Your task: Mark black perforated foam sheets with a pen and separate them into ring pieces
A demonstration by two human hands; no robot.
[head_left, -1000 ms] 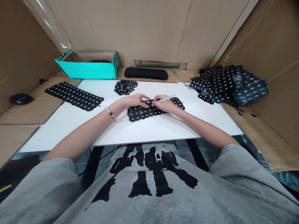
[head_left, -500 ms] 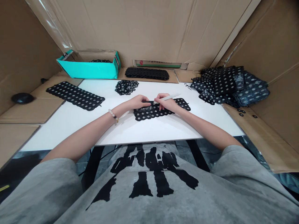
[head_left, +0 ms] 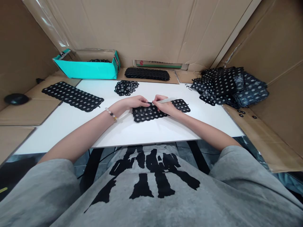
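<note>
Brown cardboard walls (head_left: 146,31) on left, right and far sides of a smooth white tabletop (head_left: 118,134). Head view: black rectangular mat with pale round dots (head_left: 148,115) lies mid-tabletop. Left hand (head_left: 135,101) pinches its far edge, thumb over it. Right hand (head_left: 167,107) pinches a slim white pen-like tool (head_left: 165,100), tip near the left thumb. Far: loose cluster of small black rings (head_left: 126,88), open turquoise box (head_left: 87,70). Far right: heap of black dotted mats (head_left: 226,83).
</note>
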